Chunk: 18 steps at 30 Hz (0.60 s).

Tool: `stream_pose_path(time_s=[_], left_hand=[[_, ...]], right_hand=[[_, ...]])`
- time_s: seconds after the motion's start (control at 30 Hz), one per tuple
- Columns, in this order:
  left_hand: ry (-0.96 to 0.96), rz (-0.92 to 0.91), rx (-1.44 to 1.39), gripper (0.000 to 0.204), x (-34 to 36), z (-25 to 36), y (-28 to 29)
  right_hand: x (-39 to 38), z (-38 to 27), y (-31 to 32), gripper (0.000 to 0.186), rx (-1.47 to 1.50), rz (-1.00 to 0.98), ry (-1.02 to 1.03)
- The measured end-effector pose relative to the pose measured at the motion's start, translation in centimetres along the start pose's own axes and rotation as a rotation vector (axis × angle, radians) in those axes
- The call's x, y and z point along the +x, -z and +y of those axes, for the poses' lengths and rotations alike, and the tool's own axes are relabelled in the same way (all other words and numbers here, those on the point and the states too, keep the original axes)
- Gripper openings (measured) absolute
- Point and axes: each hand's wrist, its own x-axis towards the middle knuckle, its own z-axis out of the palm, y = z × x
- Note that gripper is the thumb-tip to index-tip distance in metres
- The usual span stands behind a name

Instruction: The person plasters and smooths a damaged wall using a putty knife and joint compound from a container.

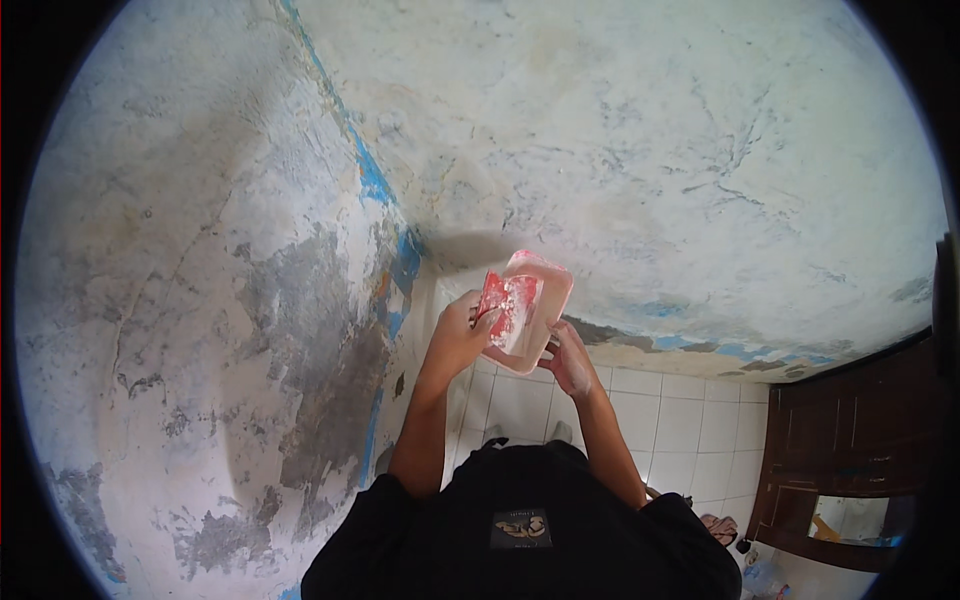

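Head view: the left hand (466, 330) is closed on the left edge of a flat red scraper (506, 312), thumb laid over the near face and the other fingers mostly hidden behind it. The right hand (571, 365) is closed on the lower right edge of a shallow pinkish tray (554, 300), fingers curled at its rim, with white dust on the skin. The scraper stands just right of the left grip, in front of the tray's left part; whether the two touch, I cannot tell. White matter (512, 325) is smeared and clumped over the scraper's face. The tray lies up and left of the right grip, tilted, its pale inside partly in sight and its rim red in places.

Left of both grips rises the left wall (200, 250), patched grey and white. Beyond them is the front wall (650, 130), pale with dark marks; blue paint (372, 180) runs down the corner where these walls meet. Below the right grip is a white tiled floor (628, 408). Well to the right of it stands dark brown woodwork (820, 420). Nearer the body than either grip is a black shirt (430, 530)
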Motion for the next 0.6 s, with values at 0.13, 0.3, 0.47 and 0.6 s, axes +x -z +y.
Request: stream_pose_path(time_s=[0.13, 0.3, 0.47, 0.6], left_hand=[[0.024, -0.005, -0.099, 0.021, 0.0, 0.9, 0.1], [0.173, -0.018, -0.380, 0.030, 0.1, 1.6, 0.7], [0.130, 0.020, -0.597, 0.036, 0.5, 0.3, 2.4], [0.151, 0.043, -0.645, 0.035, 1.0, 7.2, 4.1]], right_hand=[[0.2, -0.8, 0.3, 0.058, -0.017, 0.002, -0.009], [0.3, -2.1, -0.5, 0.060, -0.019, 0.010, 0.011], [0.4, -2.4, -1.1, 0.069, -0.021, -0.021, 0.024], [-1.1, -3.3, -2.0, 0.071, -0.015, -0.008, 0.061]])
